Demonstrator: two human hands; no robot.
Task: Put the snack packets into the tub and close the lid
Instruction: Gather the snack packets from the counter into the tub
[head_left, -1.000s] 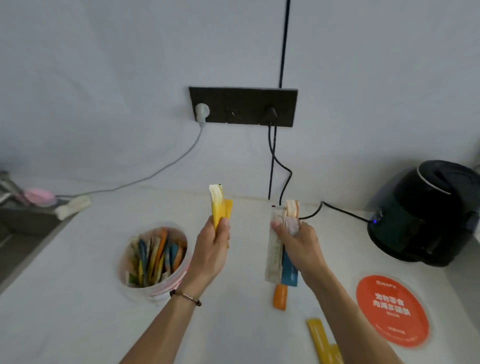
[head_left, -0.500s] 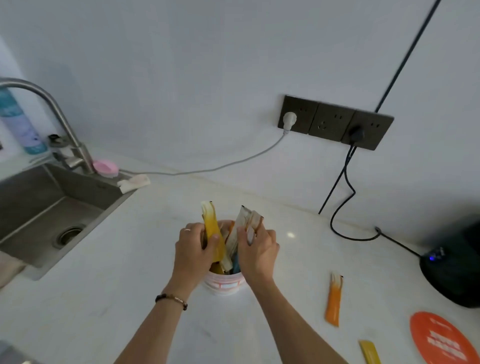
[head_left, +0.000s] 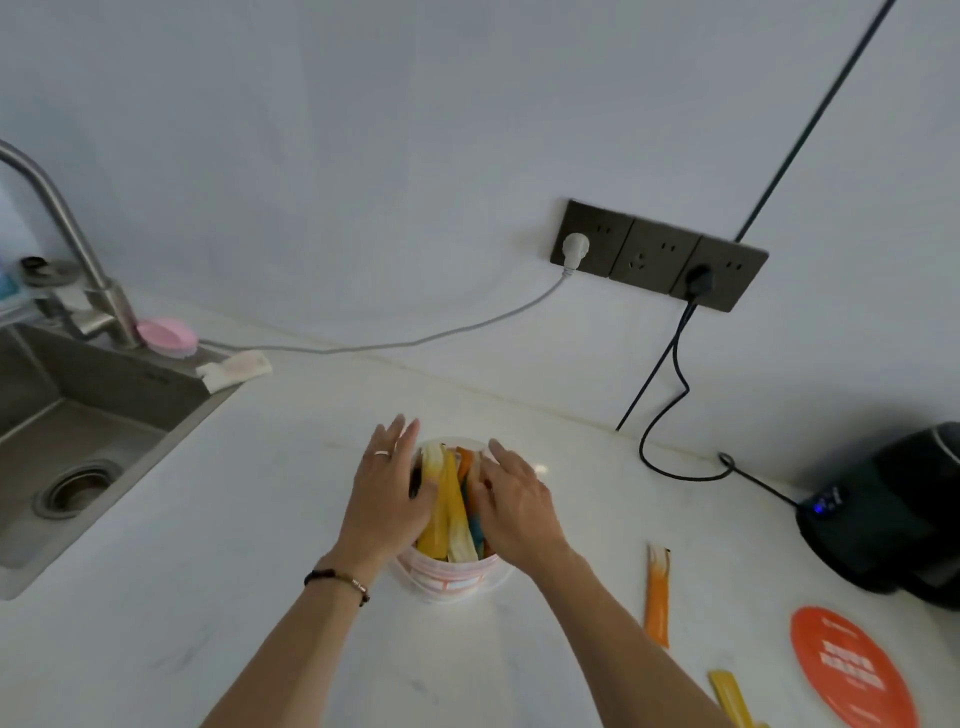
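On smooth white counter (head_left: 218, 519), round plastic tub (head_left: 452, 579), glossy stick packets (head_left: 441, 509), left hand (head_left: 387, 499) and right hand (head_left: 514, 512) spread flat.

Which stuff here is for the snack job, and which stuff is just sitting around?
For the job:
- white tub
- snack packets in the tub
- orange packet on the counter
- yellow packet at the bottom edge
- orange round lid
- left hand and right hand

Just lying about:
- sink
- tap
- pink dish
- black kettle
- wall sockets
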